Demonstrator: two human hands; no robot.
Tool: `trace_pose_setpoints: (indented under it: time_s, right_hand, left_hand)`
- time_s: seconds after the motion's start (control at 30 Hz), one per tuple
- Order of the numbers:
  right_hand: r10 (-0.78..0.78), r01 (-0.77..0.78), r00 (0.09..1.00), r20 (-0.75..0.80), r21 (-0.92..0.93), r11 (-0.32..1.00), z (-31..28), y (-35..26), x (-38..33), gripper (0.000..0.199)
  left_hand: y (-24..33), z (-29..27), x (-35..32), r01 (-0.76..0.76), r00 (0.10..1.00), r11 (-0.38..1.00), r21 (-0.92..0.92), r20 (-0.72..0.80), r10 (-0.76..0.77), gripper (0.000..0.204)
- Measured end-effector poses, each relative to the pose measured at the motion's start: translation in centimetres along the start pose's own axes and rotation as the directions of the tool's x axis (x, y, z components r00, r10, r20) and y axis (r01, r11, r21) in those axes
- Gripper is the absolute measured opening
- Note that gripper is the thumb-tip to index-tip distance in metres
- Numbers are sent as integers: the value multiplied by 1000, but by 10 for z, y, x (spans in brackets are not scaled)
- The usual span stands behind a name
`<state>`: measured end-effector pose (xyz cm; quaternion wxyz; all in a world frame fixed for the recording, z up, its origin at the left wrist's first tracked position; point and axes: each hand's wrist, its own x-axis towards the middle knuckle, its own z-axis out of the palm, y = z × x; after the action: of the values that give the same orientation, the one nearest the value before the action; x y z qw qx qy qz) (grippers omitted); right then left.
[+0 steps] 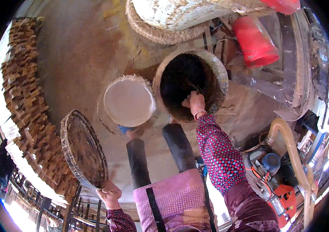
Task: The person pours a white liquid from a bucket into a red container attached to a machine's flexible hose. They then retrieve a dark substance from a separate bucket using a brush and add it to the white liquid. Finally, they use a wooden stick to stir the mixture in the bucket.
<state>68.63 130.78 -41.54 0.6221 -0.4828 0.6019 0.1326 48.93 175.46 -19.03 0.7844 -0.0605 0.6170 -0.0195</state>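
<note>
My left hand, in a pinkish work glove, grips the lower edge of a round, shallow, rimmed piece like a lid or sieve. It is caked with dirt and tilted up on its side. My right hand, gloved too, is over the near part of a crusted round bucket with a dark inside. Its fingers are closed, with what may be a thin handle running into the dark; I cannot make it out. Left of that bucket stands a white bucket of pale, cloudy liquid or paste.
A large crusted drum is at the far side, with a red bucket to its right. Stacked wood pieces line the left. At the lower right are a machine with a blue motor and a ribbed hose.
</note>
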Motion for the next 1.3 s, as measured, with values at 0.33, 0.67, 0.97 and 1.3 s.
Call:
trace_pose_setpoints:
  time_s: [0.33,0.67,0.97,1.3]
  right_hand:
    - [-37,-64,878,477,193,979,-46,24,37,17]
    - [280,-413,911,304,656,632,-60,-17,-62,17]
    - [224,-337,942,252,690,640,-67,-69,-163,11]
    - [86,-200,965,248,484,852,3,-19,-272,16]
  left_hand:
    - [-4,-14,-1,2,999,987,159,48,-10,24]
    - [-29,10,-22,-93,992,983,157,-67,104,28]
    - [-19,10,-35,-199,967,905,376,-76,244,28]
    - [29,10,-68,-123,992,975,186,32,119,31]
